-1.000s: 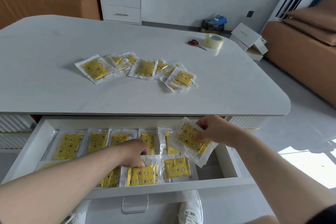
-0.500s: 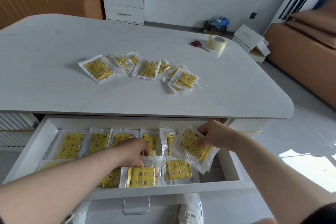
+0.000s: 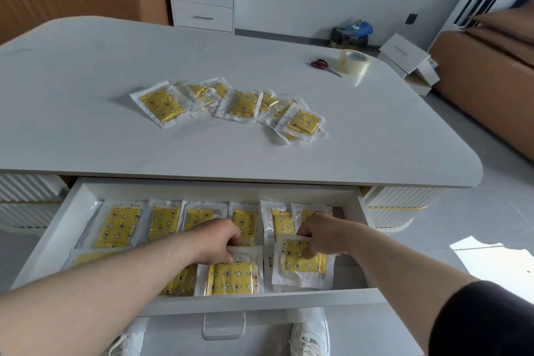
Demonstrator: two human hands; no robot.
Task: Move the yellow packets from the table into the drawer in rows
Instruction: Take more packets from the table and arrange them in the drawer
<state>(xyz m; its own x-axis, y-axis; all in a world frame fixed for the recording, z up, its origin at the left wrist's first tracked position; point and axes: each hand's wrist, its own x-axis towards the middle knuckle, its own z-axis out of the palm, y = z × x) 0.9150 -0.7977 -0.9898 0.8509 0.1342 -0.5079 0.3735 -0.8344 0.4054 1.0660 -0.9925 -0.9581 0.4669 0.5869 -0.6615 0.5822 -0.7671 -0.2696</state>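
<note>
Here, we take the open drawer [image 3: 43, 243] as our marker. From its left end the back row of packets [image 3: 118, 227] runs along the rear wall toward the right, and the left forearm partly hides the front row. Near the drawer's middle, the left hand [image 3: 216, 243] has its fingers curled and pinches the upper edge of a front-row packet [image 3: 231, 276] that lies flat. Toward the drawer's right end, the right hand [image 3: 320, 235] grips another packet [image 3: 303, 264] by its top edge at the end of the front row. Whether it rests on the one below we cannot tell. Beyond the drawer, on the table [image 3: 86, 130], loose packets [image 3: 239, 104] lie in an overlapping strip. Farther right, scissors [image 3: 320, 64] lie just beside a roll of tape [image 3: 354, 62].
</note>
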